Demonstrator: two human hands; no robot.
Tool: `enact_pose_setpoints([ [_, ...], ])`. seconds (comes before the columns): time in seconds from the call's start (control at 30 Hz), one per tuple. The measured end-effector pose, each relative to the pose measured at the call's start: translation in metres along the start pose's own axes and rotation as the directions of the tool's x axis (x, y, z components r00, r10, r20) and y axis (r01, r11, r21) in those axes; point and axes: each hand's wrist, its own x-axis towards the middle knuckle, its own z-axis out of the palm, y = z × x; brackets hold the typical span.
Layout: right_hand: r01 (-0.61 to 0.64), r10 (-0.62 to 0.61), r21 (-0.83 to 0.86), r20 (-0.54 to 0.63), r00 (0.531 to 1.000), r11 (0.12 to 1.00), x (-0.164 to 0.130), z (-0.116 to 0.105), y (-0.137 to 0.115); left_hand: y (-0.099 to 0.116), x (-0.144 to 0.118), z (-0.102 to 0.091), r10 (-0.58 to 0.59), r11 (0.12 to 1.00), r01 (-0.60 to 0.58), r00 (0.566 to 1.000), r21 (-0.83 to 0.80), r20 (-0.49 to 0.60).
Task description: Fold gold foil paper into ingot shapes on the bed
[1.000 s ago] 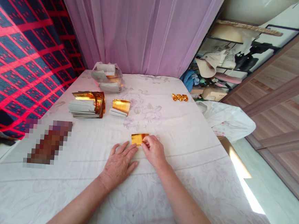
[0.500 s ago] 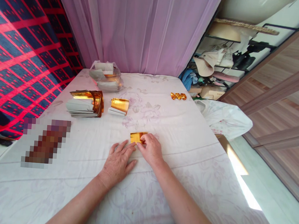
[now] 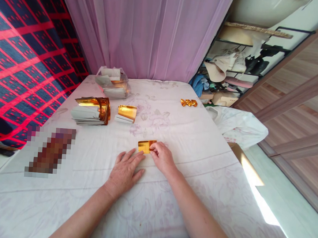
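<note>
The right hand (image 3: pixel 162 158) rests knuckles-up on the white sheet (image 3: pixel 199 162), wrist low and forearm running back toward the lower right. Its thumb and forefinger are drawn together on the near right corner of a small gold foil sheet (image 3: pixel 145 145), pinching or pressing that edge; from this angle I cannot tell whether the foil is lifted or pinned flat. The other fingers curl loosely under the palm.

The left hand (image 3: pixel 124 170) lies flat and open, palm down, fingers spread and pointing forward and to the right. Its fingertips (image 3: pixel 140 156) reach the near left edge of the same foil, just beside the right thumb, pressing on it or at its edge rather than holding it. The left forearm comes in from the lower left, so the two arms make a narrow V that meets at the foil.

The foil lies on the sheet just ahead of both hands. Farther beyond the grip and to the left are a small pile of gold and white paper (image 3: pixel 126 114) and a bigger stack (image 3: pixel 91 111); behind those, a clear plastic bag (image 3: pixel 112 82). Well ahead and to the right sit a few folded gold pieces (image 3: pixel 188 102).
</note>
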Motion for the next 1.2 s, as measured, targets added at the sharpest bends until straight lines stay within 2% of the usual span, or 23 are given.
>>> enact_pose_setpoints([
  [0.17, 0.065, -0.065, 0.010, -0.008, 0.998, 0.998, -0.002, -0.002, 0.003, 0.006, 0.004, 0.000, 0.005, 0.996, -0.001, 0.999, 0.085, -0.045],
  [0.37, 0.094, -0.094, 0.001, -0.032, 0.995, 0.996, -0.003, 0.000, 0.002, 0.014, 0.011, -0.005, -0.009, 0.993, 0.011, 1.000, 0.116, -0.022],
  [0.7, 0.064, -0.064, -0.015, -0.028, 0.998, 0.998, -0.002, 0.000, 0.003, 0.008, 0.006, -0.002, 0.008, 0.989, 0.001, 0.998, 0.147, -0.060],
  [1.2, 0.056, -0.056, -0.012, -0.030, 0.998, 0.998, -0.003, -0.001, 0.001, 0.004, -0.002, -0.008, -0.016, 0.987, 0.026, 0.998, 0.158, -0.063],
])
